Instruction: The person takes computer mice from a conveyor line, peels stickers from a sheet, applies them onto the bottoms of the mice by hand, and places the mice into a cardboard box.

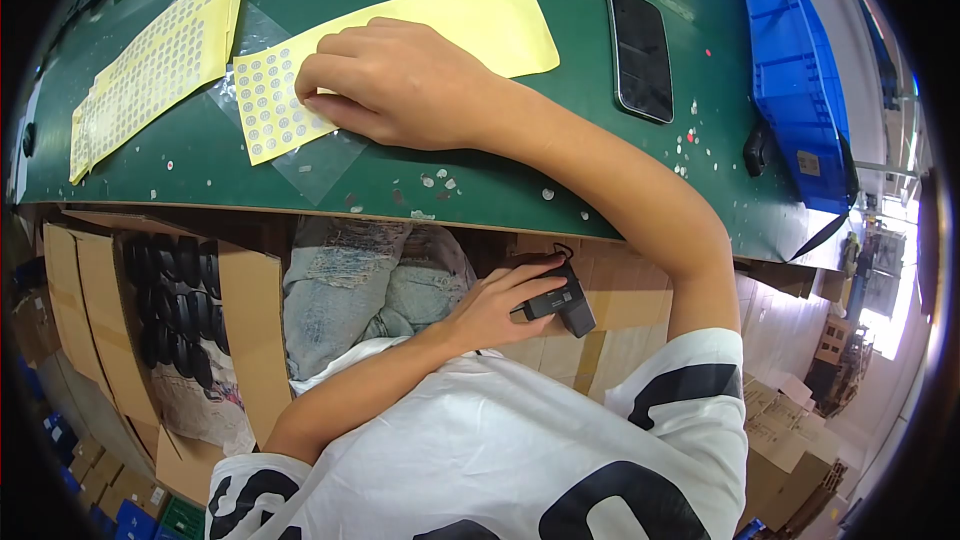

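Observation:
A yellow sheet with rows of small round silver stickers (262,110) lies on the green table, partly over a clear plastic bag (318,168). My right hand (400,85) rests over this sheet, thumb and fingertips pinched together at the sticker rows; whatever is between them is too small to make out. Below the table edge, near my lap, my left hand (500,308) has its fingers around a small black device (572,302) with a cord loop. More yellow sticker sheets (160,75) are stacked to the left.
A dark-screened phone (640,55) lies right of the sheets. Farther right are a blue bin (795,70) and a small black object (755,148). Loose sticker bits dot the green table (480,175). Below left, an open cardboard box (252,330) holds several black parts.

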`<state>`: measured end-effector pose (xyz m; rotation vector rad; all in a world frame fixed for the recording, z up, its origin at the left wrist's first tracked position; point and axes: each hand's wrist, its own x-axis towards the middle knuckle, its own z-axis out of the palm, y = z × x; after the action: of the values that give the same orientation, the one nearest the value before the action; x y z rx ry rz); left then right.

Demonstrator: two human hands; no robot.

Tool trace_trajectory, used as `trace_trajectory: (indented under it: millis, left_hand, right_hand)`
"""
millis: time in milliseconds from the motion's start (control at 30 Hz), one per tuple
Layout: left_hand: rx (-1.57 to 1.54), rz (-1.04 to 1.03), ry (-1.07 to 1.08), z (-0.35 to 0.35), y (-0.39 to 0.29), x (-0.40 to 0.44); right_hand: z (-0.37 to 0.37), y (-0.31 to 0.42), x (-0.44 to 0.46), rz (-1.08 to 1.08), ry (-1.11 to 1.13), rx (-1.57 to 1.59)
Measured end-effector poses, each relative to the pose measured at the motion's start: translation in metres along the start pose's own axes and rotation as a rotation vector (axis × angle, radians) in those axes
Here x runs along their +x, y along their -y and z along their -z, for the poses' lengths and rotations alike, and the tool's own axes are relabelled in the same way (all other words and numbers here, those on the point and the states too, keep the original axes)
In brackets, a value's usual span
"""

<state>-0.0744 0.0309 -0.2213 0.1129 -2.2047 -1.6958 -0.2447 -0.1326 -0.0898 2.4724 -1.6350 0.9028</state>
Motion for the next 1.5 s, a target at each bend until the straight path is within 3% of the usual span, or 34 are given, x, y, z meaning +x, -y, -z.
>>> trace_trajectory:
  millis: [133,267,300,333,433,500,567,667,933,1100,1500]
  left_hand:
    - [0.030,-0.042,-0.050,0.000,-0.002,0.003]
    - [-0.464,0.563,0.129,0.006,-0.003,0.006]
    - [-0.672,0.626,0.040,0.004,-0.007,0.008]
    - [-0.757,0.557,-0.016,-0.005,0.005,0.005]
    - [-0.753,0.712,-0.030,-0.026,0.028,0.002]
    - [-0.798,0.632,-0.209,-0.047,0.046,-0.001]
    - [-1.100,0.987,0.068,-0.054,0.060,0.001]
    - [-1.275,1.071,0.156,-0.046,0.049,0.020]
    - [-1.000,0.981,0.445,-0.060,0.068,0.018]
    - [-0.761,0.898,0.382,-0.052,0.067,0.017]
    - [-0.640,0.966,0.329,-0.046,0.063,0.027]
  right_hand:
    - [-0.001,0.000,0.000,0.013,-0.026,0.017]
    - [0.000,-0.002,-0.002,0.005,0.005,0.041]
    - [-0.002,-0.003,-0.002,0.019,-0.022,0.056]
    - [0.003,0.000,0.000,0.006,0.006,0.057]
    - [0.005,0.000,0.001,-0.018,0.066,0.103]
    - [0.010,0.007,0.008,-0.042,0.052,0.141]
    - [0.016,0.013,0.013,-0.065,0.090,0.143]
    - [0.018,0.018,0.014,-0.062,0.105,0.136]
    - [0.018,0.021,0.015,-0.109,0.109,0.132]
    - [0.021,0.024,0.016,-0.123,0.133,0.120]
    - [0.020,0.021,0.015,-0.125,0.131,0.106]
